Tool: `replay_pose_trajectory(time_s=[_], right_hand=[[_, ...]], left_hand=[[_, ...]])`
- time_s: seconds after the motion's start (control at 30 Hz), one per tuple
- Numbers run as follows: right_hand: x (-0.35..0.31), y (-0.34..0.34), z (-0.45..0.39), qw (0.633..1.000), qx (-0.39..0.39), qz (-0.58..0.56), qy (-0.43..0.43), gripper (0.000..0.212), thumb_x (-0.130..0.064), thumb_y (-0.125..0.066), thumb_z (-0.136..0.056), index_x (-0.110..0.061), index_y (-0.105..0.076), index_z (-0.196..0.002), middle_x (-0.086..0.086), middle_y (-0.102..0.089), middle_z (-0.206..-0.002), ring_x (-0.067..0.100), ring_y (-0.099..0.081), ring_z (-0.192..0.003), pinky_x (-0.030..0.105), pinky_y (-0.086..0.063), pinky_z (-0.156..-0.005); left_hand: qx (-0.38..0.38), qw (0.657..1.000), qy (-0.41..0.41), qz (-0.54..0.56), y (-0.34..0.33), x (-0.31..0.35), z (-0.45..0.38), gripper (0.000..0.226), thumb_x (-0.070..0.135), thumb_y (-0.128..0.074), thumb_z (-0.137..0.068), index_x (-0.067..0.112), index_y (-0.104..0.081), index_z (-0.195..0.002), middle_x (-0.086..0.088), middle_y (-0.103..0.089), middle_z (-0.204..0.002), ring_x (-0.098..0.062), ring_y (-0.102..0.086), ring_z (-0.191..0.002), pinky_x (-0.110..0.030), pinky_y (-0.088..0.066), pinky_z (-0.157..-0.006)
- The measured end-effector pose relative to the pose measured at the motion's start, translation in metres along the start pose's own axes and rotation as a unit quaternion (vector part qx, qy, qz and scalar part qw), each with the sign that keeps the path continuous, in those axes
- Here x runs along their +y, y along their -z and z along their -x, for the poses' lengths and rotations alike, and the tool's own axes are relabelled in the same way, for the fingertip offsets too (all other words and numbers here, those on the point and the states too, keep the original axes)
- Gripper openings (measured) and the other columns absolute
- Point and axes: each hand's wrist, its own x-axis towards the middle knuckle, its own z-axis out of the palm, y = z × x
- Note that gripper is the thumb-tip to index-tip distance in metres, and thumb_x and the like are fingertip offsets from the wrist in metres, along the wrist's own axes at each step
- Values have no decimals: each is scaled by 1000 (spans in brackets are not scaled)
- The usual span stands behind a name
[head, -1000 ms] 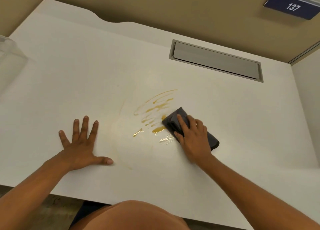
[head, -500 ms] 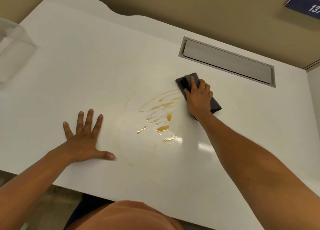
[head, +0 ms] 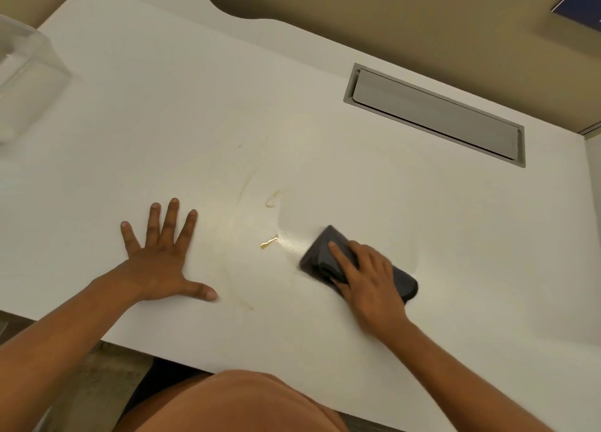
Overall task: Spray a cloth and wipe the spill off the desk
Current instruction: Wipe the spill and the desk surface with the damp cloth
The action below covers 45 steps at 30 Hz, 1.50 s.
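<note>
A folded dark grey cloth (head: 320,256) lies on the white desk (head: 162,122), and my right hand (head: 370,282) presses flat on top of it. Just left of the cloth, a small amber streak of the spill (head: 268,243) is left, with a thin amber loop (head: 271,201) above it and a faint yellowish ring around both. A wet sheen shows beside the cloth. My left hand (head: 162,256) rests flat on the desk with fingers spread, holding nothing. No spray bottle is in view.
A clear plastic container (head: 26,77) stands at the desk's far left. A grey cable hatch (head: 435,114) is set into the desk at the back right. Beige partition walls close the back, and the desk's front edge (head: 195,365) is near my body.
My right hand dragged the cloth from the far side of the spill back toward me, through it. Most of the amber liquid is gone. The left hand stayed put.
</note>
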Motion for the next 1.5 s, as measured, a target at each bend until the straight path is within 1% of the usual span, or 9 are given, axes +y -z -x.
replay_pose_trajectory(time_s=[0.17, 0.3, 0.53, 0.87, 1.0, 1.1, 1.3, 1.37, 1.5], right_hand=[[67, 9, -89, 988, 44, 16, -144, 57, -40, -51, -104, -21, -40, -157, 21, -48, -144, 45, -47, -124, 55, -42, -99], [62, 15, -188, 977, 60, 13, -203, 56, -38, -45, -107, -20, -34, -159, 21, -42, -146, 42, -44, -125, 55, -38, -101], [-46, 2, -207, 998, 42, 8, -49, 58, -43, -46, -106, -23, -36, -159, 15, -45, -150, 38, -45, -126, 50, -39, -100], [-109, -13, -13, 997, -1, -42, 71, 63, -32, -55, -104, -24, -31, -161, 11, -44, -153, 31, -45, -128, 46, -37, -104], [-109, -16, -57, 997, 27, -25, 65, 65, -31, -61, -100, -23, -34, -159, 11, -45, -150, 33, -45, -125, 48, -39, -99], [-88, -15, -137, 998, 57, 8, -19, 66, -30, -65, -96, -23, -39, -157, 12, -50, -145, 36, -49, -121, 48, -41, -93], [-67, 1, -253, 986, 54, -14, -157, 60, -33, -50, -105, -24, -28, -160, 14, -40, -148, 35, -43, -125, 48, -37, -98], [-81, -3, -258, 989, 58, 2, -134, 61, -31, -51, -104, -24, -29, -160, 13, -41, -148, 34, -44, -125, 47, -37, -97], [-112, -11, -227, 998, 47, 31, 13, 68, -25, -62, -96, -27, -35, -159, 10, -47, -147, 34, -48, -123, 45, -39, -96]], left_hand=[[2, 1000, -11, 2, 0, -2, 0, 169, 111, -49, -32, 32, 52, -141, 0, 69, -142, -31, 60, -137, -72, 26, -112], [7, 1000, -15, -2, -1, -2, 1, 171, 111, -50, -30, 32, 54, -140, -1, 69, -142, -33, 60, -136, -74, 24, -113], [15, 1000, -21, -3, -2, -4, 2, 170, 111, -50, -34, 30, 54, -141, -2, 69, -142, -34, 59, -137, -73, 26, -111], [23, 999, -22, -6, -4, -5, -1, 170, 111, -50, -33, 31, 56, -139, -2, 68, -143, -34, 57, -139, -75, 21, -113], [27, 999, -23, -10, -5, -5, -2, 169, 112, -48, -32, 31, 55, -139, -3, 67, -144, -36, 56, -140, -76, 20, -113], [32, 999, -26, -7, -5, -5, 0, 169, 112, -48, -33, 31, 55, -140, -3, 67, -145, -36, 56, -140, -75, 21, -113], [41, 999, -33, 9, -7, -6, 3, 171, 111, -50, -32, 32, 52, -144, 0, 66, -146, -32, 59, -138, -75, 24, -113], [50, 998, -39, 13, -8, -7, 1, 171, 112, -49, -32, 31, 50, -145, -1, 65, -148, -32, 58, -139, -76, 23, -114], [73, 996, -49, 13, -10, -10, 1, 170, 112, -47, -34, 30, 48, -148, -2, 60, -152, -31, 54, -142, -75, 19, -117]])
